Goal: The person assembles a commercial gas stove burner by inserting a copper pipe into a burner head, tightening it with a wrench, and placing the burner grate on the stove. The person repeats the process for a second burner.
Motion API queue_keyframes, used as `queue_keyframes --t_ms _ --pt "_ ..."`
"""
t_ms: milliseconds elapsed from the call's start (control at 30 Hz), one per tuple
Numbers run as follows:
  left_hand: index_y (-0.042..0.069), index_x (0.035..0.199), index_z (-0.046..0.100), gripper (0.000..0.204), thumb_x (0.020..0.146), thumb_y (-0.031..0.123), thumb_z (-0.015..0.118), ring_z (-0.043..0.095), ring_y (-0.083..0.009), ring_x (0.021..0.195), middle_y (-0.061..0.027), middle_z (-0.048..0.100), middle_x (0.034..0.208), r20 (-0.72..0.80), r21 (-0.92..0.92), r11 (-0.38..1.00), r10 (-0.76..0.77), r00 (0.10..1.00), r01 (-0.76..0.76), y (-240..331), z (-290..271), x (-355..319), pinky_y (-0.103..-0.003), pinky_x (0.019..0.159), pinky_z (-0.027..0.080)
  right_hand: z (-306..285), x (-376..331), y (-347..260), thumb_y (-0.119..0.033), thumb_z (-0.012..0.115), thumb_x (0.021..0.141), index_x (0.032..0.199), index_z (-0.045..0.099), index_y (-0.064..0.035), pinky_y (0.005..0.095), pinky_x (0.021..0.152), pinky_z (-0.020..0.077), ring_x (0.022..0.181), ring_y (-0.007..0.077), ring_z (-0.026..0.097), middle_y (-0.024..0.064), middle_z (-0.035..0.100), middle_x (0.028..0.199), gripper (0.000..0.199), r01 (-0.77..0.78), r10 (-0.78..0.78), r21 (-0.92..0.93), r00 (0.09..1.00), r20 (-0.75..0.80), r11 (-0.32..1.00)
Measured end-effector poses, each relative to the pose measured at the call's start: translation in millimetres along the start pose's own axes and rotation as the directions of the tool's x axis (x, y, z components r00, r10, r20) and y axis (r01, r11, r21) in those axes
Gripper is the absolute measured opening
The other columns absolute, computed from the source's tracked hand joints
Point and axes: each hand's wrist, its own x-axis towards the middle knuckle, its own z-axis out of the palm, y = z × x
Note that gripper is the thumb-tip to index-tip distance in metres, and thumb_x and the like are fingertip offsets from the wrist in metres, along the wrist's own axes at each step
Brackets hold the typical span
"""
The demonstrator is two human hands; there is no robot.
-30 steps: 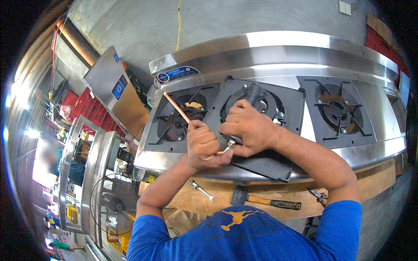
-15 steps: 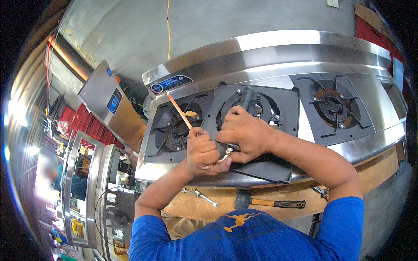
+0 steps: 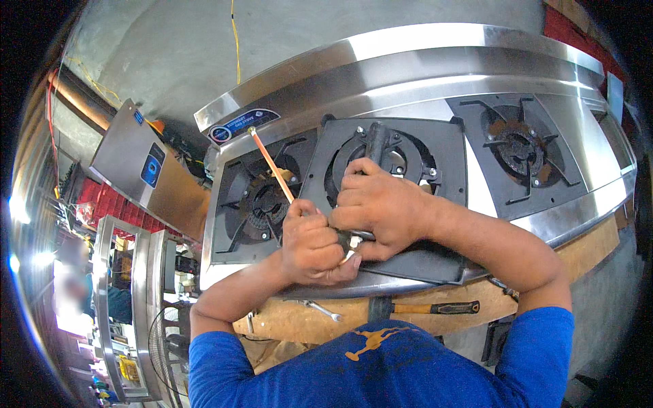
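Observation:
My left hand (image 3: 313, 243) is closed around a thin copper-coloured tube (image 3: 273, 166), which slants up and left to a small metal end fitting (image 3: 252, 130). Close beside it, my right hand (image 3: 381, 207) is wrapped round a black burner part (image 3: 375, 141); its thick neck sticks out above the fingers. Between the two hands shows a shiny metal fitting (image 3: 355, 241), partly hidden by the fingers. Both hands are over the middle black plate (image 3: 428, 255) of a stainless steel gas stove (image 3: 408, 64). A round opening in that plate lies behind my right hand.
Black burners sit to the left (image 3: 266, 204) and right (image 3: 520, 151) on the stove. On the wooden board (image 3: 571, 255) along the near edge lie a hammer (image 3: 435, 308) and a wrench (image 3: 321, 310). A steel panel (image 3: 146, 166) stands at the left.
The view has shifted slightly, so the stove appears farther left and higher. Both hands keep their grips; the tube still slants up and left.

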Motion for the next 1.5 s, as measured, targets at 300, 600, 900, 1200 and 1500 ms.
queue_keyframes --t_ms 300,600,900,1200,1500 --pt "0.02 0.055 0.045 0.037 0.069 0.019 0.08 0.042 -0.0121 0.05 0.0072 0.041 0.055 -0.002 -0.122 0.989 0.087 0.996 -0.087 -12.1 1.8 2.6 -0.037 0.065 0.03 -4.7 1.3 2.2 -0.037 0.075 0.064 0.09 0.056 -0.0074 0.0451 0.09 0.0407 0.085 0.031 0.057 0.0086 0.06 0.083 0.044 0.0 -0.002 0.032 0.999 0.045 0.999" --pt "0.02 0.065 0.057 0.031 0.07 0.034 0.084 0.049 -0.0121 0.056 0.0071 0.048 0.064 0.032 -0.111 0.99 0.09 0.995 -0.086 -19.2 -4.6 -5.3 -0.043 0.09 0.038 -4.8 2.0 0.9 -0.036 0.075 0.065 0.088 0.057 -0.0094 0.0446 0.087 0.0414 0.084 0.0308 0.057 0.0081 0.058 0.082 0.039 -0.064 0.058 0.096 0.996 0.06 0.993" --pt "0.0 0.136 0.043 0.095 0.073 0.057 0.085 0.058 -0.0244 0.111 -0.0129 0.054 0.124 -0.213 -0.278 0.662 -0.749 0.627 0.696 14.3 -25.2 -41.7 -0.038 0.095 0.048 -9.4 6.0 -4.4 -0.038 0.073 0.063 0.092 0.061 -0.0105 0.0451 0.087 0.0411 0.086 0.0301 0.057 0.0084 0.059 0.083 0.042 -0.063 0.063 -0.006 0.992 0.111 0.998" --pt "0.001 0.142 0.039 0.049 0.103 0.026 0.054 0.059 -0.0148 0.072 -0.0061 0.061 0.084 0.224 -0.877 -0.152 -0.968 0.109 0.456 27.2 0.6 2.0 -0.029 0.065 0.049 -5.4 6.1 -15.1 -0.062 0.081 0.067 0.091 0.067 -0.012 0.0419 0.086 0.0391 0.085 0.0259 0.056 0.0051 0.058 0.082 0.058 -0.036 0.036 -0.045 0.999 -0.005 0.998" --pt "0.005 0.145 0.031 0.053 0.099 0.014 0.056 0.044 -0.0106 0.054 0.0009 0.047 0.068 0.292 -0.849 -0.238 -0.955 0.044 0.472 34.3 1.1 30.1 -0.027 0.048 0.037 -3.3 2.4 -14.6 -0.058 0.081 0.068 0.104 0.065 -0.0115 0.0427 0.088 0.039 0.084 0.0293 0.06 0.0073 0.061 0.083 0.061 -0.07 0.069 -0.005 0.997 -0.034 0.998"
